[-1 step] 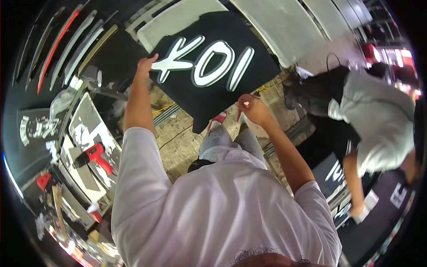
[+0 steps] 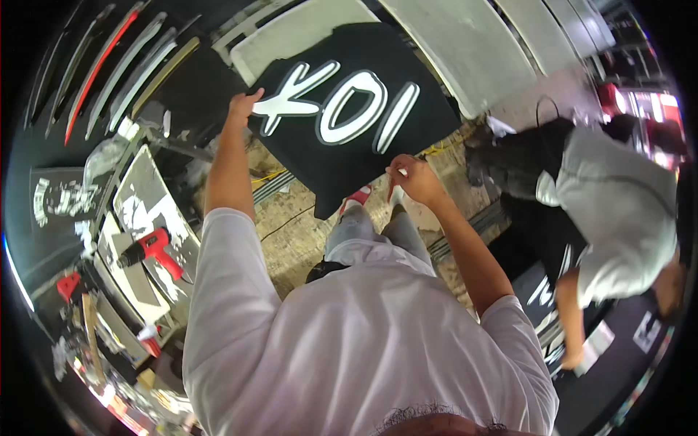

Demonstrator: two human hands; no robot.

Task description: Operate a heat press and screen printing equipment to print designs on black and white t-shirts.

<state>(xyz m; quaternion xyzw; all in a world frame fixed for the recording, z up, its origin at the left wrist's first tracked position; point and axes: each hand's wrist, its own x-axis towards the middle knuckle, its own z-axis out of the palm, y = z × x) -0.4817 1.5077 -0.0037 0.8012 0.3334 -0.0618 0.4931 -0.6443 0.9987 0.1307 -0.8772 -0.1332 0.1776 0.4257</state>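
Observation:
A black T-shirt (image 2: 320, 163) with large white, grey-edged lettering is held stretched out ahead of me, partly over a pale flat platen (image 2: 291, 43). My left hand (image 2: 243, 105) is closed on its left edge, thumb on top. At the near right edge of the shirt, my right hand (image 2: 414, 180) pinches the cloth between curled fingers. The shirt's near corner hangs above my legs, and how far it rests on the platen is hidden.
More pale platens (image 2: 465, 51) stand at the far right. On the right, a co-worker in a grey shirt (image 2: 618, 211) bends over dark printed cloth (image 2: 538, 291). A red heat gun (image 2: 156, 251) lies on the left, below a row of long strips (image 2: 102, 69).
The surroundings have shifted slightly in view. The co-worker's near hand has moved a little toward me and to the left. Both my hands keep their hold on the T-shirt.

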